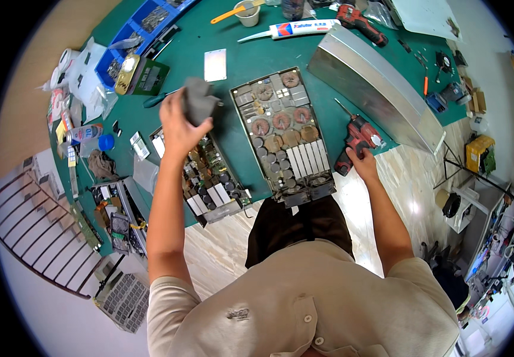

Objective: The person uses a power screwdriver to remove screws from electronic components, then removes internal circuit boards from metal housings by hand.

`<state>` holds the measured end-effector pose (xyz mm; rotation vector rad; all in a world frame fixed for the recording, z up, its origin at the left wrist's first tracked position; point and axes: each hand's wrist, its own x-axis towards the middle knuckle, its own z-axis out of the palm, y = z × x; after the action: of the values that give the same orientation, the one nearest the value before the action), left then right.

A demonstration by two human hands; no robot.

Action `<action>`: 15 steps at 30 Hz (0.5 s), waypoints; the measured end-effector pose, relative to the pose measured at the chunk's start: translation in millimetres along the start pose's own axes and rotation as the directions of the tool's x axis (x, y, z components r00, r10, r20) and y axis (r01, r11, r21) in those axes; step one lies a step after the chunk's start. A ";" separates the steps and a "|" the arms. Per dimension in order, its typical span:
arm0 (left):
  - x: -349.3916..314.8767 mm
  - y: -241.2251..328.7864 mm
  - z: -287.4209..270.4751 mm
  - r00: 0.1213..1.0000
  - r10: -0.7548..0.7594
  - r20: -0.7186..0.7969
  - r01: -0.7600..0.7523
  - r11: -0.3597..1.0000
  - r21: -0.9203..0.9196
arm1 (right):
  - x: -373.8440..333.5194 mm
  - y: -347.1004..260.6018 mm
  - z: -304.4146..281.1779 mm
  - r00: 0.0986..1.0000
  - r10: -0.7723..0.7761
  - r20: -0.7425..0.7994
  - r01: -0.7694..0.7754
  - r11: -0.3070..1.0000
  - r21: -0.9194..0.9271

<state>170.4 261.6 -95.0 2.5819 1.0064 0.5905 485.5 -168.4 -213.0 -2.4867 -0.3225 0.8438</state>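
My left hand (179, 125) is raised above the left side of the bench, gripping a dark grey blocky piece (201, 98). Motion blurs that piece, so its exact kind is unclear. Beneath the hand lies an open power supply unit (215, 169) with capacitors and white blocks, partly covered by my arm. At the middle sits a second, dusty open power supply unit (280, 122), showing copper coils, round capacitors and a row of pale blocks. To its right, my right hand (361, 163) is closed on the handle of a red and black cordless drill (361, 134), which lies on the bench.
A long metal cover (376, 83) stands at the right on the green bench mat (200, 56). Behind are a sealant tube (304, 28), a cup (248, 16), another red power tool (361, 24) and a white plate (215, 64). Blue bins (144, 21) and a green tin (142, 74) occupy the far left.
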 end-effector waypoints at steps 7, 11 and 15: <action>-144.6 -81.9 -59.6 0.679 -0.634 0.371 0.433 -0.063 -0.899 | 7.0 15.7 11.3 0.998 -0.063 -0.021 0.062 0.998 -0.033; -210.2 -49.1 -68.5 0.561 -0.707 0.430 0.254 -0.348 -0.903 | 14.8 31.8 11.3 0.997 -0.075 -0.023 0.075 0.997 -0.013; -261.4 -65.3 -64.7 0.459 -0.817 0.349 0.555 -0.043 -0.831 | 16.4 25.9 6.1 0.998 -0.036 0.058 0.032 0.998 0.062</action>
<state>-72.5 134.6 -135.1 0.7553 1.3879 0.8205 496.2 -182.1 -239.0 -2.3966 -0.3530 0.9018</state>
